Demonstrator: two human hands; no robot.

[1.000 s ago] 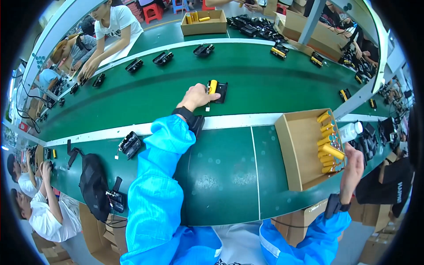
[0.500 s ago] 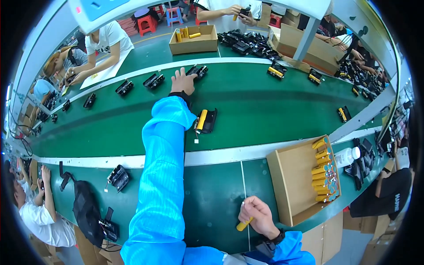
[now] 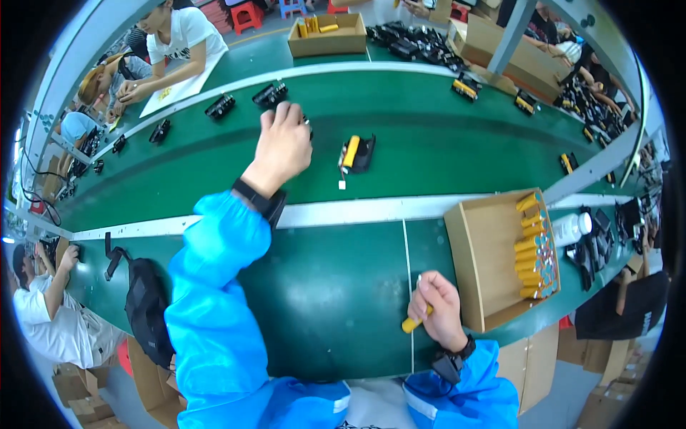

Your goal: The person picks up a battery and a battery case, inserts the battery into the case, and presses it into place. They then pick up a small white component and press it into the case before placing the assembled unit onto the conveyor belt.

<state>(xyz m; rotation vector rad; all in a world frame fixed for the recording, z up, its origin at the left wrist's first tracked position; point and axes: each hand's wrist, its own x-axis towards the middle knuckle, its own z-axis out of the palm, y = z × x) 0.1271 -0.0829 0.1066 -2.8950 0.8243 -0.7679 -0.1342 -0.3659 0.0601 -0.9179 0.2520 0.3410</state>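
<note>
Fingers closed, the right hand clasps a yellow cell above the table's near edge—box alongside, seemingly for reach—while the left hand curls round a mostly hidden dark casing.

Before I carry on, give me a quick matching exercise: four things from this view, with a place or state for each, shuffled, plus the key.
1. Right hand
2. Left hand
3. White bottle
4. Black bag

A. Right of the cardboard box
B. Beyond the white rail
C. Left of the left sleeve
D. Gripping a yellow cylinder

Pairs: 1-D, 2-B, 3-A, 4-C
</note>
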